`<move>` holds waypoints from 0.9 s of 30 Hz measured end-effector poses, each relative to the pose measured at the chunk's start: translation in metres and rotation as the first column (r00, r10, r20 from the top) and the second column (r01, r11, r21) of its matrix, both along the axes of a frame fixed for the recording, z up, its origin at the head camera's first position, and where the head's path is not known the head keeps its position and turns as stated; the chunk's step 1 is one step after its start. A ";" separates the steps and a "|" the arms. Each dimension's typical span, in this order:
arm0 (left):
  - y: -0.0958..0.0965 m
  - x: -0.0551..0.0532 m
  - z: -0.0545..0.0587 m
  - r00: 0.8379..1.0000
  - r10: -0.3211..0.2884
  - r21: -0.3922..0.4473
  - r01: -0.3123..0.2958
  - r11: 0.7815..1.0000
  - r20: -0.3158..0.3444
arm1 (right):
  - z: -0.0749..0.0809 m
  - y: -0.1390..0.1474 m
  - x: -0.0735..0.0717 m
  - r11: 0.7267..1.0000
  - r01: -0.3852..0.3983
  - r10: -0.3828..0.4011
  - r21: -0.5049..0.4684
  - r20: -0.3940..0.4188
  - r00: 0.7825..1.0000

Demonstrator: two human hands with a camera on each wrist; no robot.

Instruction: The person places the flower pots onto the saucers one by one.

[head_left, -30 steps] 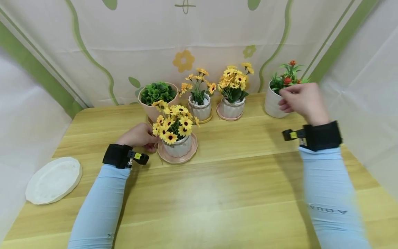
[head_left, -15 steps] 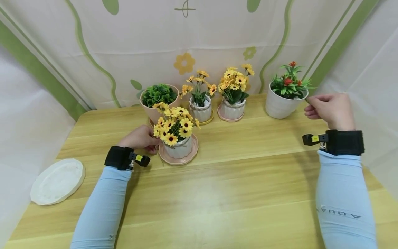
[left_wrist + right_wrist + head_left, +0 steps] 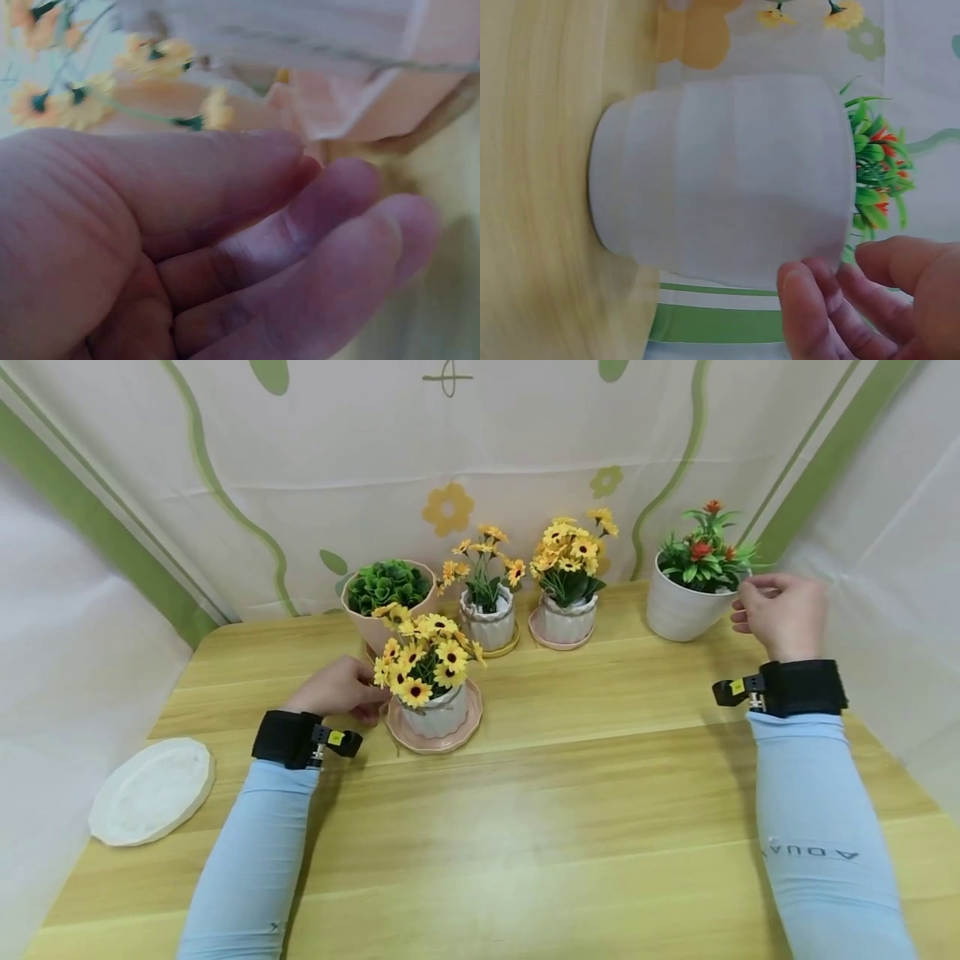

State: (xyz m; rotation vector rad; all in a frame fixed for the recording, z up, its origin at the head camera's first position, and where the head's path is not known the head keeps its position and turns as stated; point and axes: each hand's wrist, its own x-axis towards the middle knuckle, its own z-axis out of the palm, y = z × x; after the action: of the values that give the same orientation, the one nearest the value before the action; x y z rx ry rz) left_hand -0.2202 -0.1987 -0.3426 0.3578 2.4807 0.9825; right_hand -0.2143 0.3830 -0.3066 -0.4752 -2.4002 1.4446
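My right hand [image 3: 786,614] pinches the right rim of a white flowerpot [image 3: 682,610] with red flowers and green leaves. In the right wrist view, the thumb is beyond the rim of the upright flowerpot [image 3: 727,176], with fingertips against its outer wall. My left hand [image 3: 339,687] is beside the left edge of a pink saucer [image 3: 472,724] that bears a small white pot [image 3: 435,717] of yellow daisies. In the left wrist view, the left hand [image 3: 225,240] has loosely bent fingers, with nothing visible in its grasp; the thumb hides possible contact with the saucer.
Behind the daisies stands a pink pot [image 3: 373,628] of green leaves. Two more white pots of yellow flowers, the left one [image 3: 487,625] and the right one [image 3: 567,620], stand on saucers near the back curtain [image 3: 360,443]. A white plate [image 3: 152,791] lies at far left.
My right hand has moved rightward from in front of the flowerpot, then back left and slightly up to its right rim. The left hand has stayed by the saucer.
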 end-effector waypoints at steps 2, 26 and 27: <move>-0.006 0.003 0.007 0.999 0.019 -0.001 -0.019 1.000 -0.030 | -0.002 0.000 -0.003 1.000 0.006 -0.006 -0.019 -0.006 1.000; -0.182 0.083 0.041 0.907 0.298 -0.363 -0.396 0.843 -0.298 | -0.006 0.004 -0.006 0.996 0.045 -0.036 -0.073 0.119 0.992; -0.187 0.085 0.038 0.912 0.298 -0.380 -0.392 0.838 -0.283 | -0.006 0.004 -0.006 0.996 0.045 -0.036 -0.074 0.127 0.991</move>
State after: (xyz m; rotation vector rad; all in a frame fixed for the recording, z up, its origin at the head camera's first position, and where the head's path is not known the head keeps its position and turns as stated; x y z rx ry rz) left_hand -0.1350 -0.3862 -0.3049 -0.1498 2.9343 0.5030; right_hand -0.2205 0.3873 -0.3125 -0.6480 -2.4223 1.5358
